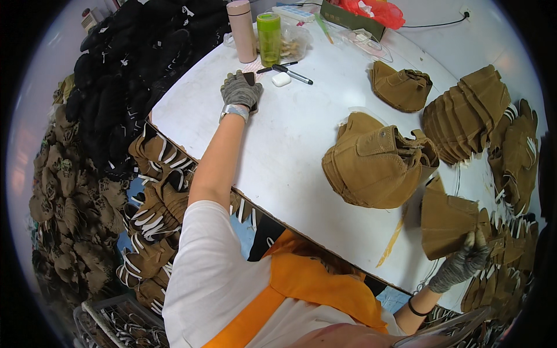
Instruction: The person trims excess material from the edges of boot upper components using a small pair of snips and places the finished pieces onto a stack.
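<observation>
My left hand [241, 93], in a grey knit glove, is at the table's far left, its fingers closed over a dark flat object like a phone [249, 78]. Most of that object is hidden under the palm. At the near right, my gloved right hand [462, 265] pinches the lower edge of a curved brown fabric piece [447, 221]. Between the hands stands a large stitched brown fabric bundle [377, 165] with a metal snap. Beyond it lie a smaller brown bundle [400, 87] and a stack of brown fabric pieces [467, 116].
Near my left hand are two markers [293, 74], a white earbud case [281, 79], a green bottle [269, 40] and a pink flask [241, 32]. A box with a red bag [377, 11] stands at the back. Black [110, 98] and brown piles [64, 203] flank the table's left; more brown pieces [513, 156] line the right.
</observation>
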`<action>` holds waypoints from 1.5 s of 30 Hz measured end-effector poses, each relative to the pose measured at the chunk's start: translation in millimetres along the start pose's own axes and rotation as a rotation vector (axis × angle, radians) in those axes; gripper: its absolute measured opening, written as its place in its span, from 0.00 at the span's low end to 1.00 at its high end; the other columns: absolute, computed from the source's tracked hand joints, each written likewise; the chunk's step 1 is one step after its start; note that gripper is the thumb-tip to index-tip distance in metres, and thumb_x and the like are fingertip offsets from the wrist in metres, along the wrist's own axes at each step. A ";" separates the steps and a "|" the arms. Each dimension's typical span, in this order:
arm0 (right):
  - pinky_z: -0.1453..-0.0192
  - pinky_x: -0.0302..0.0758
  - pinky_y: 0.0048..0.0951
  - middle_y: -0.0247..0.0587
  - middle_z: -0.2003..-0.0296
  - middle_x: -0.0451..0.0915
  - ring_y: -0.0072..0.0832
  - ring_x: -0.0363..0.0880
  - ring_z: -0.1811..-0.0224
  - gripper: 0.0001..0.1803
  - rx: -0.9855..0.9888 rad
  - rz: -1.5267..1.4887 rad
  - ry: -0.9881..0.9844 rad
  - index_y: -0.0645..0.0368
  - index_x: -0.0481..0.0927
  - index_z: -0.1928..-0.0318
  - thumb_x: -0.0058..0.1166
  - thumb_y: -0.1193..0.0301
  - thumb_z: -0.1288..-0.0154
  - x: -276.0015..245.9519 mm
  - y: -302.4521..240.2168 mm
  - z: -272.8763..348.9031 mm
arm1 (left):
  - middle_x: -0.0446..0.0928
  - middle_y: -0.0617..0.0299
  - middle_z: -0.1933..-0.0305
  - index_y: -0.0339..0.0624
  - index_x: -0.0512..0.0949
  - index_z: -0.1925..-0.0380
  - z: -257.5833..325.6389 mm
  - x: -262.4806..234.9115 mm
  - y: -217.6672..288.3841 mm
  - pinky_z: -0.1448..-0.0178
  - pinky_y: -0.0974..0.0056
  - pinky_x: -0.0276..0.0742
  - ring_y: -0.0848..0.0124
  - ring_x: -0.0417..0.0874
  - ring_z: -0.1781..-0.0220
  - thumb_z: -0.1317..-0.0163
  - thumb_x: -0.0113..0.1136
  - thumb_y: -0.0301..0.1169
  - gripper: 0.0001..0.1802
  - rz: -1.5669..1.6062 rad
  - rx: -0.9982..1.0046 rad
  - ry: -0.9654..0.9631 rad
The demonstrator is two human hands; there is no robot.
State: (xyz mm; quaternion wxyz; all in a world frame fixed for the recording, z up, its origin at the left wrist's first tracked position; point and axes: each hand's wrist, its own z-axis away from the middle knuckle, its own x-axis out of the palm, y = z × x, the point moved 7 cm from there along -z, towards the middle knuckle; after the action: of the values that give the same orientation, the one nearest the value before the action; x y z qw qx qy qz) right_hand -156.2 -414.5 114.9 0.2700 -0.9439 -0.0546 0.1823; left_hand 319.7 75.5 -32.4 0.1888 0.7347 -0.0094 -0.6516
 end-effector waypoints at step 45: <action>0.53 0.73 0.37 0.48 0.67 0.78 0.42 0.76 0.62 0.12 0.067 -0.391 -0.707 0.59 0.81 0.57 0.54 0.65 0.34 498.8 -211.7 140.8 | 0.67 0.54 0.33 0.50 0.71 0.38 103.9 -49.7 -130.5 0.26 0.40 0.47 0.58 0.62 0.28 0.33 0.47 0.51 0.28 -0.095 0.252 0.249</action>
State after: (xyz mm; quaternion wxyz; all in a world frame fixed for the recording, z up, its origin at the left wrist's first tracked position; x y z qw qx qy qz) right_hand 252.9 -65.5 -40.8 0.2948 -0.7855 -0.3167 0.4424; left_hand 182.1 182.0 -31.0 0.0639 0.8270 -0.0326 -0.5576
